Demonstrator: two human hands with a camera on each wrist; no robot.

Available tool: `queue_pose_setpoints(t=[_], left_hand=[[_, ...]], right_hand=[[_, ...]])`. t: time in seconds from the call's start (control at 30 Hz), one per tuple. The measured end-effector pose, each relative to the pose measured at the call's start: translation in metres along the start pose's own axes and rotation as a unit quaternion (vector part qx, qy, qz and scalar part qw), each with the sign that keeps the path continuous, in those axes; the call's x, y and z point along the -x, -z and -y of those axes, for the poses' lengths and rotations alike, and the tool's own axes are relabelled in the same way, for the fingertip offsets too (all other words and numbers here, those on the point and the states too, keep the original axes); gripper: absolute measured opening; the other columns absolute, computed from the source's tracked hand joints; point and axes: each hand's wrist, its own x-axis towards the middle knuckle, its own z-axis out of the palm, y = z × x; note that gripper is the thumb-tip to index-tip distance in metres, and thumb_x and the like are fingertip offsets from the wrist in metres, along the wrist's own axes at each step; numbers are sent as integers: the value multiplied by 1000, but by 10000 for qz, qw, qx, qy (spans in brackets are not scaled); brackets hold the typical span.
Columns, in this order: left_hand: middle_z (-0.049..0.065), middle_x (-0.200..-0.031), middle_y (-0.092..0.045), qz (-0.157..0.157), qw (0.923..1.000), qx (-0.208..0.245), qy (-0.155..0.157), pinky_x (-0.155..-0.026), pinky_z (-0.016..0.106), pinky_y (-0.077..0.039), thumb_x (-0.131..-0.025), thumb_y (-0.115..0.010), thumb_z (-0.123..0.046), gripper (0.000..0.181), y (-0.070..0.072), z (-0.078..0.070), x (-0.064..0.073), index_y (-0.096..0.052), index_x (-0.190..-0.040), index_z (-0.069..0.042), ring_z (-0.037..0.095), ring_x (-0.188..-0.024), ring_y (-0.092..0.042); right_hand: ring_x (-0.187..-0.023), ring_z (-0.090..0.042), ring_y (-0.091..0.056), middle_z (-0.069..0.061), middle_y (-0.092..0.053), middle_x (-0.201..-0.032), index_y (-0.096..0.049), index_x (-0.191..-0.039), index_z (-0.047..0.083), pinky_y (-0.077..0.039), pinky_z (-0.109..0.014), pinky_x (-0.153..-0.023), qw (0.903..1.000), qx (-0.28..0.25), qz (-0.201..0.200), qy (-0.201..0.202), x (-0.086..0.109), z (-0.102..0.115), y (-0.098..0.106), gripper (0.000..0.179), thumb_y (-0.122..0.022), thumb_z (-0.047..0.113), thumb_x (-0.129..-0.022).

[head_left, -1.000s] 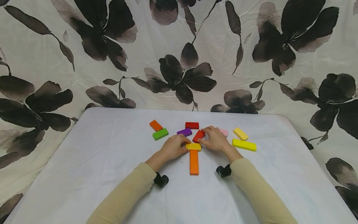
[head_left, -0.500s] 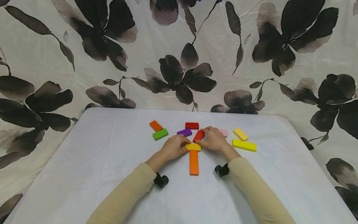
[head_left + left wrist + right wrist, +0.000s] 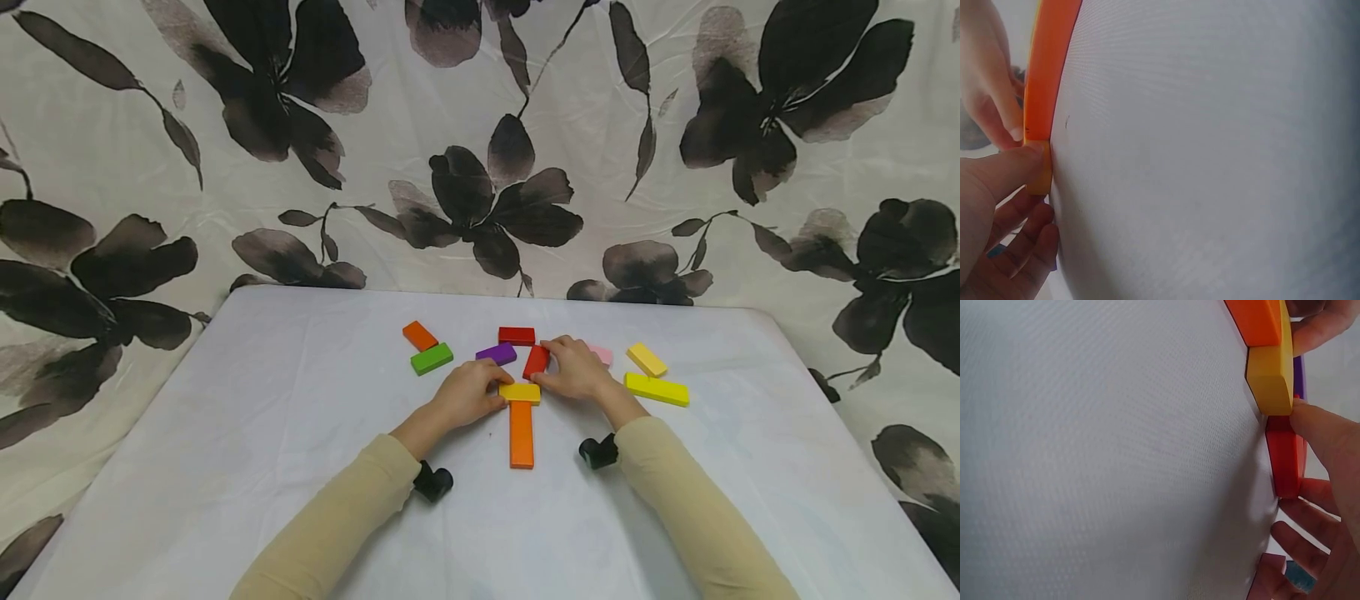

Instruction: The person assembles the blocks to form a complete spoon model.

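Observation:
My left hand (image 3: 468, 393) pinches the left end of a short yellow block (image 3: 522, 393), thumb at the near side. In the left wrist view, the thumb presses the yellow block (image 3: 1039, 172) where it meets a long orange block (image 3: 1047, 69). That orange block (image 3: 521, 435) lies lengthwise below the yellow one, forming a T. My right hand (image 3: 576, 371) pinches a red block (image 3: 536, 362), slightly tilted, just beyond the yellow block's right end. In the right wrist view, the red block (image 3: 1284, 456) sits close beside the yellow block (image 3: 1270, 375), with thumb and fingers at its ends.
Beyond the hands lie a purple block (image 3: 497, 354) and another red block (image 3: 517, 336). Orange (image 3: 420, 336) and green (image 3: 432, 359) blocks lie left. On the right are a partly hidden pink block (image 3: 602, 355), a pale yellow block (image 3: 647, 359) and a long bright yellow block (image 3: 656, 389).
The red block in my right hand has turned a little, now standing straighter toward the far edge. My left hand stays on the yellow block.

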Motion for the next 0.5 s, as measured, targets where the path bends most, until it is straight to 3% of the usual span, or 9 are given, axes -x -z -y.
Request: queue_pose_setpoints(t=[0.5], left_hand=[[0, -91, -62, 3, 10000, -17, -60, -74, 23, -47, -78, -73, -16, 30, 0, 1, -1, -69, -107, -11, 13, -78, -51]], right_hand=[[-112, -29, -49, -15, -51, -128, -46, -135, 9, -43, -45, -96, 9998, 121, -31, 133, -1, -1, 1, 67, -68, 41, -81]])
